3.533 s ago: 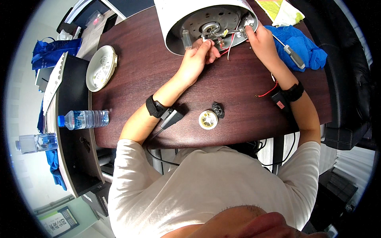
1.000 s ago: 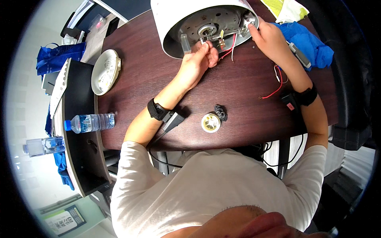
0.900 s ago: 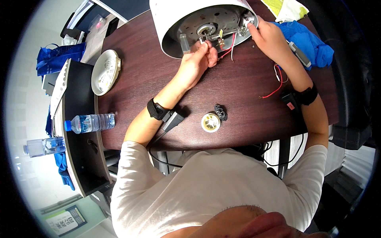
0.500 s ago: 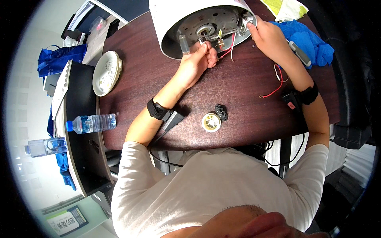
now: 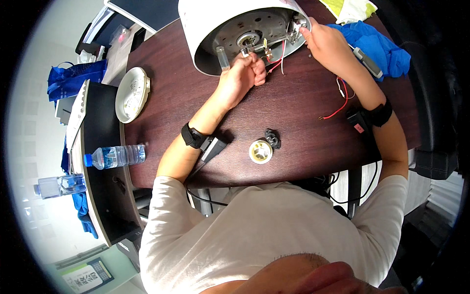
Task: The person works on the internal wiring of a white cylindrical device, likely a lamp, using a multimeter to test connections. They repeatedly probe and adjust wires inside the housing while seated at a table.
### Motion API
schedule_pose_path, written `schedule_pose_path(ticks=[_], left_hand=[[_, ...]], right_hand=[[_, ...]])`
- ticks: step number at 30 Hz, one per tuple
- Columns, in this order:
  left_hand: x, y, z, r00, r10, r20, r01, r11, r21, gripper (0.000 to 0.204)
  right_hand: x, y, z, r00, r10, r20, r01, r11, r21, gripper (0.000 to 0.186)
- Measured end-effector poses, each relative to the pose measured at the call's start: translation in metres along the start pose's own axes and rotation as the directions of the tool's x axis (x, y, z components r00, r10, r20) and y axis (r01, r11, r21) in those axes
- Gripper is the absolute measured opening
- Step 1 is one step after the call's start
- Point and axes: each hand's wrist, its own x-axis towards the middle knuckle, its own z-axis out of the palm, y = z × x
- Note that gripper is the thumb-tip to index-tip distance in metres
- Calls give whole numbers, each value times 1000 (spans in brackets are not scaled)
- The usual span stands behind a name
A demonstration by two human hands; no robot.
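Note:
A white cylindrical appliance housing point(image 5: 196, 29), like a rice cooker's, lies on its side with its open metal underside facing me. Inside show a round central part, brackets and red and white wires point(image 5: 283, 56). My left hand point(image 5: 243, 73) is at the lower rim with its fingers curled, thumb and forefinger pinched at a small metal piece near the centre. How far that piece is held is hard to make out. My right hand point(image 5: 320, 41) grips the housing's right rim, thumb on the inside edge. Left of my left fingers, a pale flat strip point(image 5: 223, 58) sticks out.
On the brown table point(image 5: 196, 98) lie a cream ring point(image 5: 260, 152), a black socket part point(image 5: 272, 138), a loose red wire point(image 5: 338, 111), a grey-handled tool point(image 5: 368, 63) on a blue cloth point(image 5: 389, 49), and a round white cover point(image 5: 132, 95). Left stands a shelf with a water bottle point(image 5: 117, 157).
The housing has shifted slightly left and up in view, with my right hand on its rim. My left hand stays at nearly the same place, fingers still pinched.

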Motion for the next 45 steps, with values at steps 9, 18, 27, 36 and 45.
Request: schedule_pose_path(ticks=[9,18,27,36,45], left_hand=[[1,-1,5,997,45,-68,-39,995,89,11],[1,3,-1,999,0,-43,-1,1000,-11,10],[3,-1,2,1000,-5,7,6,971,-238,12],[4,-6,3,998,40,-47,-48,980,-191,26],[2,-1,6,997,51,-58,-47,997,65,19]], right_hand=[[-1,0,0,1000,-10,-9,10,1000,-14,32],[0,0,-1,1000,-9,7,9,1000,-25,32],[0,0,0,1000,9,21,-8,1000,-26,33],[0,-1,1,999,37,38,-36,999,-28,34],[-1,3,3,1000,4,3,-4,999,-54,34]])
